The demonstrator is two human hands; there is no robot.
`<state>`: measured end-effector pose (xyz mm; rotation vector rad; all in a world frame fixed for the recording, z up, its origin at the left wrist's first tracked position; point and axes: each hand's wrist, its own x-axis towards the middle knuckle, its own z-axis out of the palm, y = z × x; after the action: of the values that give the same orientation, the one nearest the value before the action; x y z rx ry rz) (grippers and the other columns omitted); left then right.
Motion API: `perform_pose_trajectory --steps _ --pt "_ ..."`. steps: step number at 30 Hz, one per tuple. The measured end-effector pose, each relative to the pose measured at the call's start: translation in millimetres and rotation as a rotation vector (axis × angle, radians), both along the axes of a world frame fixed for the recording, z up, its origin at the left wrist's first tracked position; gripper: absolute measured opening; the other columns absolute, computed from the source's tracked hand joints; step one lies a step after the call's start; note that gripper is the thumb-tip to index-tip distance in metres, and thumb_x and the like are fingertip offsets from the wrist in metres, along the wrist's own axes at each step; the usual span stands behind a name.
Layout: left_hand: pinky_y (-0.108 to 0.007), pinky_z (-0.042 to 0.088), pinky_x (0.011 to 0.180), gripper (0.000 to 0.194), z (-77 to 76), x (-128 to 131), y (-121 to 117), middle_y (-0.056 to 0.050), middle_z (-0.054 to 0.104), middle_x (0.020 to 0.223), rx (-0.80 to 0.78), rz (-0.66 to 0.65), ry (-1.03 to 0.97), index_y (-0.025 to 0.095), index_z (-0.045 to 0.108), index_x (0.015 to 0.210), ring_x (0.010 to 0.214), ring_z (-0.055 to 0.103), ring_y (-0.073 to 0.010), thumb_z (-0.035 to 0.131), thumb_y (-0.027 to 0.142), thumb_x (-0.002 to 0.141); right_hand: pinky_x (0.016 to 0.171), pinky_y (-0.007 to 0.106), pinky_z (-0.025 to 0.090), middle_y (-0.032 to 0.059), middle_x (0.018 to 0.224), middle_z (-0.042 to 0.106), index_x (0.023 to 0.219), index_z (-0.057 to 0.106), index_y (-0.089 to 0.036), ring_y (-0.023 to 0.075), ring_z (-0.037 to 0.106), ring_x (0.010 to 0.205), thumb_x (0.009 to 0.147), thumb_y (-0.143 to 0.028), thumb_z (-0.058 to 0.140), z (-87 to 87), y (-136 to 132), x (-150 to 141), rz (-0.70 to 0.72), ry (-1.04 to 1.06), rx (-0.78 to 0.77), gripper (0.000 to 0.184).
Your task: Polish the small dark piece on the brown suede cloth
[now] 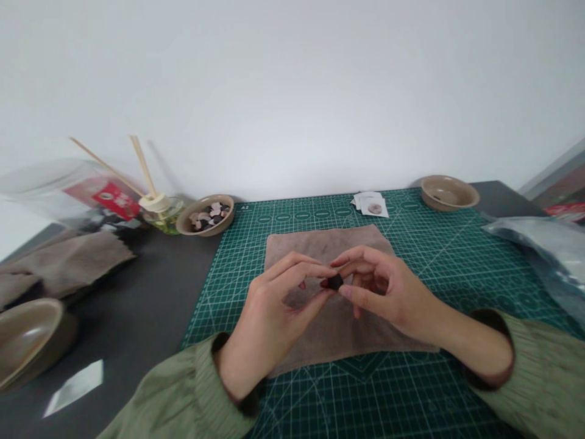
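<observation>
Between the fingertips of both hands is a small dark piece (335,281), blackish and angular; its exact kind is too small to make out. My left hand (281,305) pinches it from the left with thumb and fingers. From the right, the thumb and fingers of my right hand (388,289) close on the same piece. Both hands are above a brown cloth (320,341), which lies flat on a green cutting mat (388,390).
Behind are a bowl (181,223) of dark and pale pieces, a reed diffuser (159,210), a stack of white cards (372,204) and another bowl (450,194). Leftward are folded cloth (77,259), a bowl (55,323) and a white slip (75,388). A plastic bag (548,250) lies right.
</observation>
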<state>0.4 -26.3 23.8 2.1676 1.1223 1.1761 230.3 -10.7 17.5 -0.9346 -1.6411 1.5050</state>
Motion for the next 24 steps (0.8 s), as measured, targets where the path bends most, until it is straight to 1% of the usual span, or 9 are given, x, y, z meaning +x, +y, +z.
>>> perform_pose_trajectory --steps 2,4,6,8,11,14,17,20,24 --pt "-0.031 0.060 0.088 0.026 -2.9 -1 0 0.002 0.079 0.112 -0.023 0.021 0.035 0.030 0.076 0.117 0.100 0.074 -0.0169 0.083 0.016 0.095 0.060 0.026 0.053 0.0034 0.109 0.080 0.128 0.071 -0.025 0.0124 0.068 0.068 0.096 -0.038 0.081 -0.8 1 1 -0.053 -0.072 0.078 0.036" --pt "-0.036 0.061 0.092 0.033 -7.0 -3 1 0.000 0.079 0.118 -0.038 0.052 0.110 0.030 0.072 0.125 0.105 0.074 -0.0200 0.083 0.022 0.095 0.059 0.026 0.050 0.0006 0.100 0.079 0.122 0.074 -0.026 0.0118 0.065 0.066 0.096 -0.035 0.081 -1.4 2 3 -0.125 -0.181 0.192 0.029" --pt "-0.045 0.059 0.106 0.047 -11.6 -5 4 -0.006 0.075 0.135 -0.026 0.049 0.220 0.028 0.064 0.140 0.122 0.071 -0.0257 0.082 0.027 0.096 0.059 0.027 0.047 -0.0010 0.094 0.078 0.116 0.077 -0.026 0.0114 0.061 0.064 0.095 -0.032 0.082 -1.6 6 7 -0.185 -0.304 0.332 0.022" --pt "-0.053 0.049 0.122 0.060 -15.1 -5 6 -0.011 0.065 0.153 0.007 0.001 0.340 0.025 0.054 0.152 0.143 0.060 -0.0306 0.079 0.030 0.098 0.064 0.029 0.047 -0.0011 0.093 0.076 0.110 0.078 -0.024 0.0118 0.060 0.065 0.094 -0.029 0.083 -0.9 11 11 -0.198 -0.430 0.486 0.017" --pt "-0.056 0.039 0.130 0.062 -15.2 -4 7 -0.013 0.054 0.166 0.040 -0.032 0.482 0.022 0.051 0.157 0.156 0.048 -0.0325 0.074 0.037 0.101 0.072 0.032 0.047 0.0001 0.094 0.075 0.104 0.079 -0.022 0.0139 0.061 0.071 0.092 -0.026 0.084 1.8 21 18 -0.170 -0.601 0.660 0.013" --pt "-0.057 0.039 0.131 0.065 -8.9 -1 7 -0.015 0.051 0.169 0.061 -0.019 0.583 0.018 0.051 0.158 0.157 0.048 -0.0342 0.070 0.046 0.103 0.073 0.032 0.045 0.0007 0.093 0.075 0.103 0.080 -0.022 0.0156 0.063 0.074 0.089 -0.023 0.085 5.1 32 21 -0.136 -0.715 0.702 0.015" --pt "-0.056 0.040 0.130 0.075 -1.9 2 11 -0.017 0.049 0.171 0.072 -0.030 0.667 0.015 0.050 0.160 0.157 0.048 -0.0360 0.070 0.056 0.101 0.075 0.033 0.045 0.0037 0.096 0.076 0.097 0.079 -0.020 0.0190 0.066 0.082 0.090 -0.022 0.083 6.4 40 22 -0.074 -0.768 0.736 0.008" --pt "-0.056 0.039 0.130 0.083 -0.2 3 20 -0.018 0.048 0.172 0.083 -0.054 0.734 0.014 0.050 0.162 0.158 0.047 -0.0374 0.070 0.065 0.099 0.078 0.033 0.048 0.0053 0.096 0.076 0.096 0.079 -0.020 0.0207 0.066 0.087 0.091 -0.022 0.080 6.4 44 24 -0.026 -0.711 0.773 0.005" --pt "-0.055 0.038 0.131 0.087 -4.8 0 31 -0.016 0.047 0.173 0.086 -0.062 0.756 0.017 0.051 0.163 0.158 0.047 -0.0370 0.067 0.072 0.097 0.086 0.035 0.051 0.0054 0.097 0.075 0.098 0.079 -0.021 0.0214 0.067 0.092 0.092 -0.018 0.077 5.6 45 28 0.038 -0.614 0.815 0.008"
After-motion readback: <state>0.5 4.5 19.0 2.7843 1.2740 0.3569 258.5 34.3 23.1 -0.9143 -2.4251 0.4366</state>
